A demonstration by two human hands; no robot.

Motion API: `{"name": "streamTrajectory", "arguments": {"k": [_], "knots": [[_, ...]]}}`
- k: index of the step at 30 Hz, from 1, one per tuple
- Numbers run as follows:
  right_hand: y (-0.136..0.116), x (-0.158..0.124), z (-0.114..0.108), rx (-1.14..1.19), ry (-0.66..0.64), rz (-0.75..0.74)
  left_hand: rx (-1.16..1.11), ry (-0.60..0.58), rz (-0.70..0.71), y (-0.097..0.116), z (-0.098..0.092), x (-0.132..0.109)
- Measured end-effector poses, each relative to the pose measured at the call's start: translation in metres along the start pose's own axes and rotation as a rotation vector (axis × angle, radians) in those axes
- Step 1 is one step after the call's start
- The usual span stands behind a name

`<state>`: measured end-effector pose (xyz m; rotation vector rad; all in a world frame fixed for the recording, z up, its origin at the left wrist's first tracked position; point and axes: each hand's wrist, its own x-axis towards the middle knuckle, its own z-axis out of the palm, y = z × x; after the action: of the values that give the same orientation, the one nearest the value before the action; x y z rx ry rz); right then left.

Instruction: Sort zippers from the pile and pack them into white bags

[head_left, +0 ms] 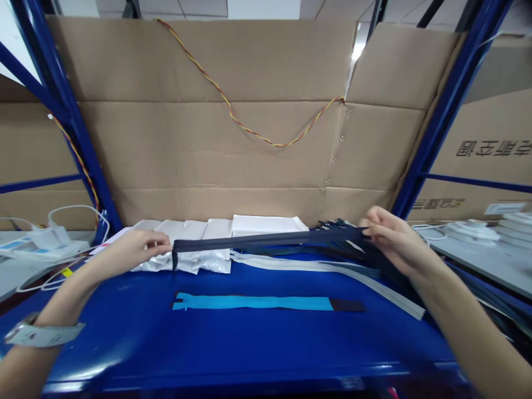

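A dark navy zipper [266, 240] is stretched level between my two hands, above the blue table. My left hand [143, 247] pinches its left end, where a short piece hangs down. At the other end, my right hand [388, 235] grips the zipper between thumb and fingers. Below it on the table lies a bright blue zipper [257, 302], flat and lengthwise, on top of a dark zipper [349, 306] whose end sticks out at the right. White zippers [374, 282] run diagonally under my right hand, beside a heap of dark zippers [341, 224].
White plastic bags [195, 260] lie along the back of the blue table [249, 349]. Behind stands a cardboard wall [249, 160] with a twisted wire [233, 113], between blue posts. A power strip [50, 241] with white cables is at left; white round objects [471, 233] are at right.
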<state>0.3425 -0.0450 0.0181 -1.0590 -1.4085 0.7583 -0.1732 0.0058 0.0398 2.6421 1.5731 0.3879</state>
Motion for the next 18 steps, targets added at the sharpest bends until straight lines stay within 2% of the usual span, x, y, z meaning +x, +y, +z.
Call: {"name": "streamTrajectory", "arguments": {"k": [3, 6, 8, 11, 14, 16, 18], "knots": [[0.015, -0.012, -0.026, -0.041, 0.043, 0.065, 0.001, -0.084, -0.034, -0.014, -0.004, -0.011], [0.024, -0.023, -0.04, -0.126, 0.068, 0.089, -0.048, -0.151, -0.067, -0.007, -0.01, -0.018], [0.028, -0.028, -0.045, -0.183, 0.038, 0.086, -0.083, -0.177, -0.09, 0.0, -0.012, -0.022], [0.036, -0.032, -0.052, -0.299, -0.14, 0.122, -0.146, -0.276, -0.105, 0.003, -0.006, -0.03], [0.048, -0.031, -0.062, -0.51, -0.373, 0.18, -0.214, -0.416, -0.175, -0.007, 0.009, -0.037], [0.054, -0.025, -0.065, -0.713, -0.411, 0.167, -0.194, -0.377, -0.214, -0.014, 0.015, -0.038], [0.054, -0.013, -0.055, -0.895, -0.345, 0.102, -0.113, -0.226, -0.213, -0.012, 0.014, -0.032]]}}
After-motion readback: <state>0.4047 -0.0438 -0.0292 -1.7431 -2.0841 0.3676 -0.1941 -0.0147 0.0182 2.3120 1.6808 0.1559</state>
